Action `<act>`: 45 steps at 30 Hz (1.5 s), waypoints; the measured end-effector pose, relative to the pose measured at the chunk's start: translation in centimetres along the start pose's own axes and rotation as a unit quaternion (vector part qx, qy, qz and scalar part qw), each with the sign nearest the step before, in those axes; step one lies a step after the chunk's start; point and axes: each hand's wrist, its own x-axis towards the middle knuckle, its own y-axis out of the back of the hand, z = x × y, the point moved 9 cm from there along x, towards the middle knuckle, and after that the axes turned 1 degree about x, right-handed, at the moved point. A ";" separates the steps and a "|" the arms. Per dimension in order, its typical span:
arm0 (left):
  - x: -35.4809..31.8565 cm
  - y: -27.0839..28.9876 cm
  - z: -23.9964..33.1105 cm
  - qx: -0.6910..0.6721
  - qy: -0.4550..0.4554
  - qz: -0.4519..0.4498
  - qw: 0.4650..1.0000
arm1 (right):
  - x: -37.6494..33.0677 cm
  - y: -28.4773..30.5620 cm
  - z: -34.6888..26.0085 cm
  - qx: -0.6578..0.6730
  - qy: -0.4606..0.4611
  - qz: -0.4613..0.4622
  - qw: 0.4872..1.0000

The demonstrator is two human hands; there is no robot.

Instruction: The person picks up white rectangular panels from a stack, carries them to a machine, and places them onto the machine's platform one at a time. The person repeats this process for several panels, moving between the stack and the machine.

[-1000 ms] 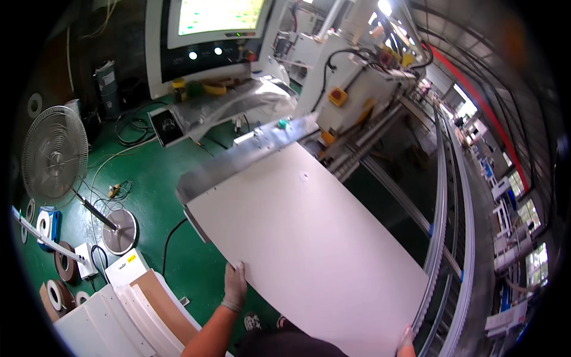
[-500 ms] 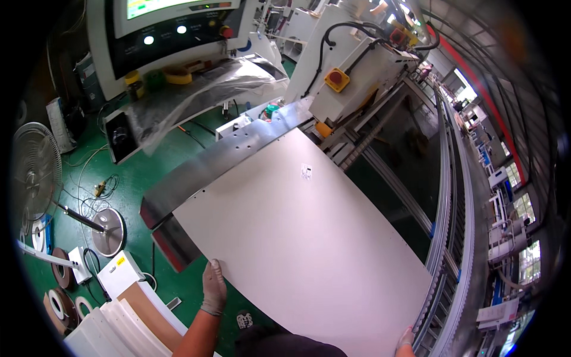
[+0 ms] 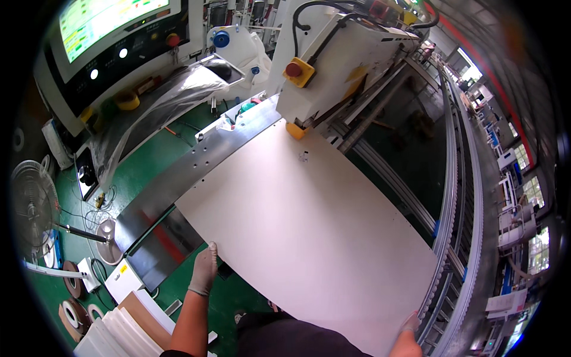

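Note:
A large white panel [image 3: 315, 238] with a small printed label [image 3: 304, 156] lies flat in front of me. Its far left edge runs along a metal infeed plate [image 3: 178, 178], and its far corner reaches a yellow guard [image 3: 295, 131] on the machine. My left hand [image 3: 205, 268], in a grey glove, is closed on the panel's left edge near its near left corner. At the near right corner, my gloved right hand [image 3: 410, 324] grips the edge; its fingers are partly hidden.
A machine head [image 3: 345, 77] with a red stop button [image 3: 293, 69] stands beyond the panel. Rails with a toothed belt [image 3: 455, 238] run along the right. At left are a control screen [image 3: 113, 24], a floor fan [image 3: 35, 202] and stacked white panels [image 3: 119, 327].
The panel has moved forward relative to the machine, so its far corner now meets the yellow guard. Both hands have stayed on its edges. My view has shifted.

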 end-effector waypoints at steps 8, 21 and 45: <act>4.6 -7.0 6.8 -0.319 0.114 -0.049 0.940 | 2.7 -2.2 -11.0 -0.102 0.088 0.007 0.991; 9.9 -10.2 10.4 0.198 -0.145 0.039 0.969 | 4.5 -5.4 -16.9 -0.014 0.073 -0.137 0.988; 6.9 -11.6 16.1 0.259 -0.260 0.034 0.930 | -39.3 -20.1 -13.1 -0.232 0.551 -0.574 0.560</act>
